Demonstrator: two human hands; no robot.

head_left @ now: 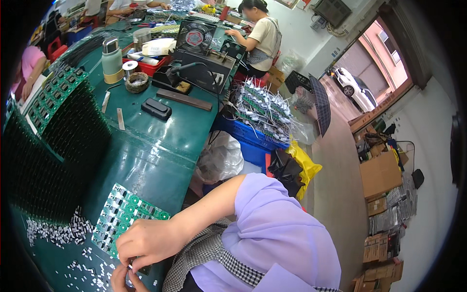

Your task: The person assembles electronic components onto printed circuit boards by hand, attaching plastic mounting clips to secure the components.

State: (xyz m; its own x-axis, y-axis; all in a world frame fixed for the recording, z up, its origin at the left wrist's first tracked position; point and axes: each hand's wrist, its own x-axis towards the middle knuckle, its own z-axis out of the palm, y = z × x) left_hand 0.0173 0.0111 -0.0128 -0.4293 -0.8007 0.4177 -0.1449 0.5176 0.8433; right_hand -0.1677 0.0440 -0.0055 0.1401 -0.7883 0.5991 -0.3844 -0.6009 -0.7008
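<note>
A green circuit board panel [119, 211] with rows of black parts and ring-shaped coils lies on the green table in front of me. My right hand [146, 241] is over its near edge, fingers bent into a pinch. Just below, my left hand [124, 280] shows only in part, its thumb and fingertips close to the right fingertips. Whatever the two hands pinch is too small and covered to make out. Many small white pieces [63, 231] lie heaped left of the panel, with more scattered [95, 275] beside my left hand.
Tall stacks of circuit boards [63, 131] stand at the left. Farther back are a black case [156, 108], a thermos [112, 61], a soldering station [199, 68] and a red tray [151, 68]. Wired parts fill a blue crate [258, 131] right of the table. A co-worker [262, 41] stands beyond.
</note>
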